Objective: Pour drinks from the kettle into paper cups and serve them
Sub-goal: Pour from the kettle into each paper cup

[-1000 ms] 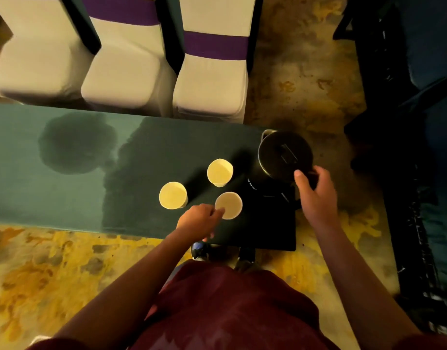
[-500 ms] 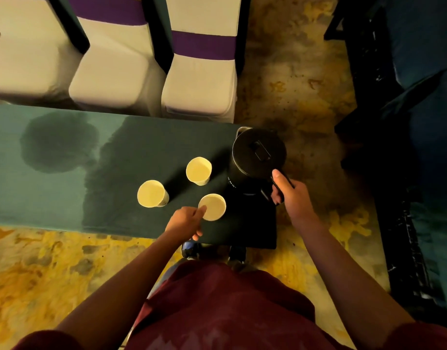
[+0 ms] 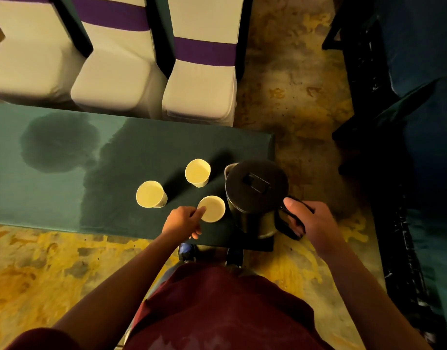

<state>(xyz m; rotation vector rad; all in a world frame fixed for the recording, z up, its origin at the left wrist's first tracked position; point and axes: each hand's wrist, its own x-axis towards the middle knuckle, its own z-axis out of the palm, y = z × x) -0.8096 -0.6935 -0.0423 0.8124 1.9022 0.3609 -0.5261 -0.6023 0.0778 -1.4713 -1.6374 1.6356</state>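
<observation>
Three pale paper cups stand on the green table (image 3: 66, 203): a left cup (image 3: 150, 194), a far cup (image 3: 197, 172) and a near cup (image 3: 212, 208). The dark kettle (image 3: 255, 188) with a black lid is at the table's right end, its spout toward the far cup. My right hand (image 3: 308, 221) is wrapped around the kettle's black handle. My left hand (image 3: 183, 221) rests at the table's near edge, fingertips touching the near cup's rim and side. Whether the kettle is lifted off the table I cannot tell.
Three white-covered chairs with purple bands, such as the right one (image 3: 199, 97), line the table's far side. Dark wet patches (image 3: 58, 145) mark the tablecloth. A dark blue-draped furniture piece (image 3: 419, 122) stands at the right. Yellow patterned floor (image 3: 40, 269) lies below me.
My right hand has gone from beside the lid to a full grasp on the kettle handle. My left hand stays at the near cup. The view has shifted slightly.
</observation>
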